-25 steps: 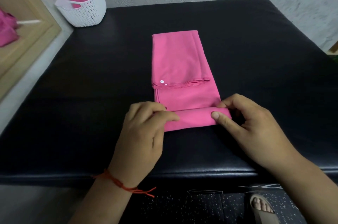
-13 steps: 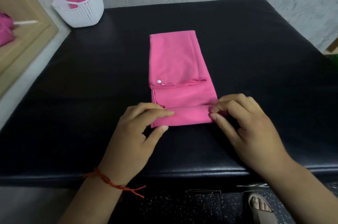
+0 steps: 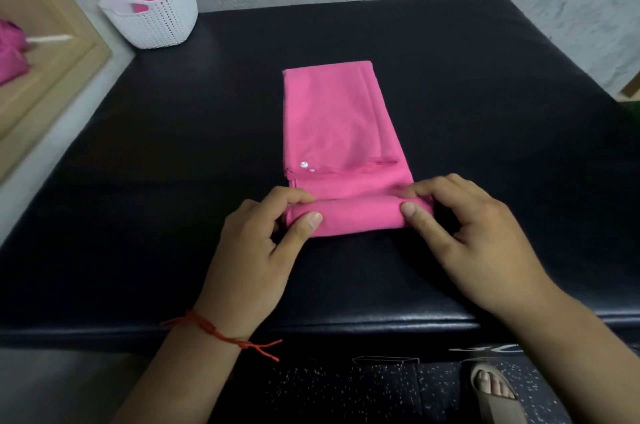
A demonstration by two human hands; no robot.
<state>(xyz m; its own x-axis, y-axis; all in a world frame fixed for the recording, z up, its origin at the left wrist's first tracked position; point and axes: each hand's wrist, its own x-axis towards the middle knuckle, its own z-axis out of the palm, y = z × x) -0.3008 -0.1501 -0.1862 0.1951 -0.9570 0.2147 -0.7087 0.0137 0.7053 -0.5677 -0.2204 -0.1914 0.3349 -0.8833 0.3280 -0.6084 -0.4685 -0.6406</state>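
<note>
Pink cloth (image 3: 332, 118) — rolled end between fingers (image 3: 436, 186)

No legible text — white marks (image 3: 485, 349) too blurred.

Soft, even, fairly dim light falls from above, and the shadows are faint. The black table (image 3: 173, 215) carries a pale sheen left of the pink cloth (image 3: 332, 118) and a thin bright glint along its front edge, nearer than the cloth. Small dark shadows sit beneath the left hand (image 3: 256, 250) and right hand (image 3: 478, 243) at the cloth's near end. Far left of the cloth, the white basket (image 3: 156, 21) looks slightly smeared, and the table's edges bow outward.
</note>
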